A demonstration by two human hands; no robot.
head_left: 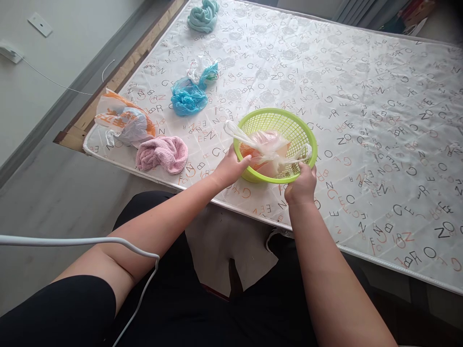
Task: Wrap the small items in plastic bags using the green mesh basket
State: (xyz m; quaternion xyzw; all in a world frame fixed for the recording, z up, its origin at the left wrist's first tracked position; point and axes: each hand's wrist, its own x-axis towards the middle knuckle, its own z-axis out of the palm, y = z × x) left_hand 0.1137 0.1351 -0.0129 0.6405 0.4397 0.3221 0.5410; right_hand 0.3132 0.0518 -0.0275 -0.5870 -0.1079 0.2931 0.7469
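A round lime-green plastic basket [280, 112] with mesh walls is on the mattress near its front edge, tilted slightly toward me. Inside lies a knotted plastic bag [269, 144], whitish with orange-pink showing through, its handles reaching to the basket's rim. My left hand [234, 167] grips the rim at the left, thumb over the edge. On the right, my right hand [302, 184] is closed on the rim, its thumb by a bag handle. The fingers under the basket are hidden on both sides.
Left of the basket lie a pink towel [162, 154], an orange-and-white plastic bag [125, 118] and a blue plastic bag [190, 96]. A green rolled cloth [203, 17] sits farther back. The letter-printed mattress [379, 144] spreads right. A white cable [79, 241] crosses my left arm.
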